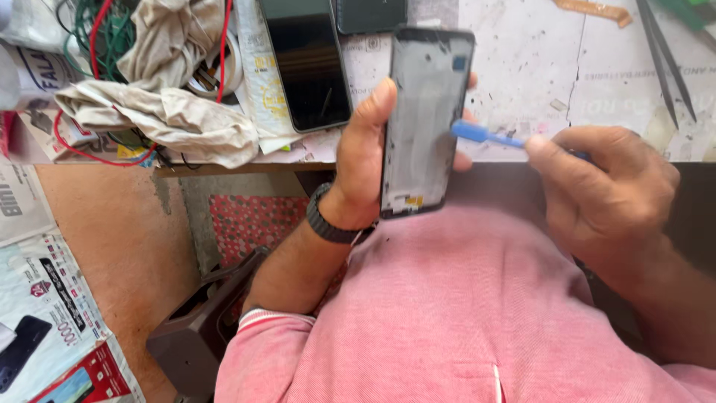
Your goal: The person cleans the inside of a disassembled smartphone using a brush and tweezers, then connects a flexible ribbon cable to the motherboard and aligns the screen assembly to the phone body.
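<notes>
Pink shirt (462, 313); phone frame (425, 119) in left grip (365, 164).

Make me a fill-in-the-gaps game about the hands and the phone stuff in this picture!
1. The left hand holds up a phone frame, and on that wrist sits a dark ____.
2. The right hand holds a thin tool whose colour is ____.
3. The tip of the tool touches the frame's ____ edge.
4. On the table, just left of the frame, lies a phone with a ____ screen.

Missing words: watch; blue; right; black
</notes>
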